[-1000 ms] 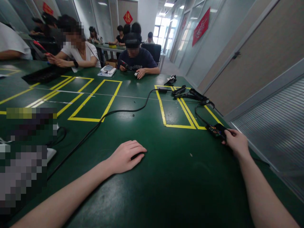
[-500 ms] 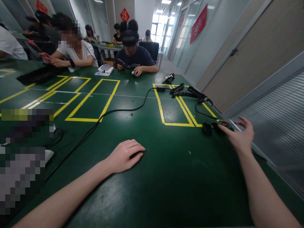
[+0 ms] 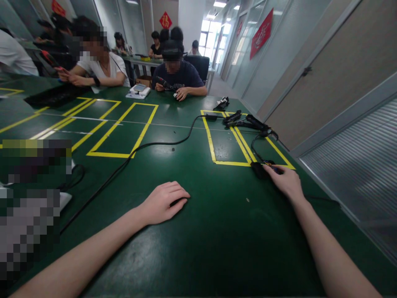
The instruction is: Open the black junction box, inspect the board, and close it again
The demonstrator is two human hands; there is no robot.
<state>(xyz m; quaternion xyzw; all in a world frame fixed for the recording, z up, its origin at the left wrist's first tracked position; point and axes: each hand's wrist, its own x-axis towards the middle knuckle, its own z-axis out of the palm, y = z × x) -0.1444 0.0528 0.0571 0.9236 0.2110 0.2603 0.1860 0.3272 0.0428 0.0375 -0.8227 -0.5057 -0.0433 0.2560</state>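
My left hand (image 3: 163, 202) lies palm down on the green table (image 3: 217, 231), fingers loosely curved over a small dark thing that I cannot make out. My right hand (image 3: 285, 182) reaches forward to the right and grips a small black device (image 3: 262, 169) with coloured buttons, at the near corner of a yellow taped rectangle (image 3: 231, 140). A thin black cable (image 3: 254, 145) runs from the device to black tools (image 3: 248, 121) lying farther back.
A long black cable (image 3: 133, 155) crosses the table from the left to an adapter (image 3: 211, 117). More yellow taped boxes (image 3: 122, 130) mark the middle. Two people sit at the far edge handling tools, with a white scale (image 3: 138, 91) between them. A wall stands close on the right.
My right hand swung out to the right past the device, then came back left and closed on it, dragging it a little leftward. My left hand stayed put.
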